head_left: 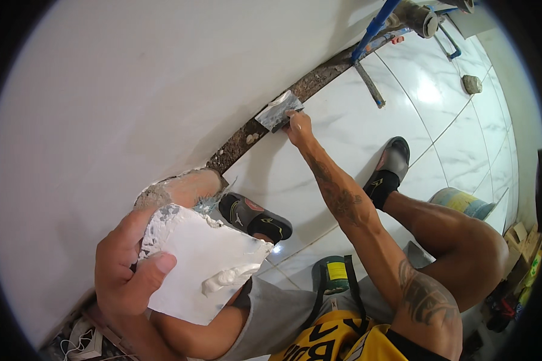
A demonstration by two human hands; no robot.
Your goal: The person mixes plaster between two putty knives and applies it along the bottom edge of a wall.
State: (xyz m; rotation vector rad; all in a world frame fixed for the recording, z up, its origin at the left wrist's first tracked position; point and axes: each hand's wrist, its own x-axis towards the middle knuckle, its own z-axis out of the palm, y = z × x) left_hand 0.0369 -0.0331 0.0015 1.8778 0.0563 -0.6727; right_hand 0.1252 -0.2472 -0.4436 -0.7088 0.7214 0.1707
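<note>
My left hand (123,271) grips a flat white board (186,265) by its left edge, thumb on top. A lump of white putty (226,280) sits near the board's right side, and more is smeared along its edges. Out ahead, my right hand (298,127) is closed on a putty knife (278,113) with a wide grey blade. White putty shows along the blade's far edge. The blade lies against the foot of the white wall (138,90), over a dark, rough strip (235,147) between wall and floor tiles.
Blue pipe (376,27) and a grey pipe fitting (426,24) stand at the far right end of the strip. A stone-like lump (472,84) lies on the marbled tiles. Buckets, one green (328,274), one patterned (464,201), stand near my legs. Cables (81,343) lie lower left.
</note>
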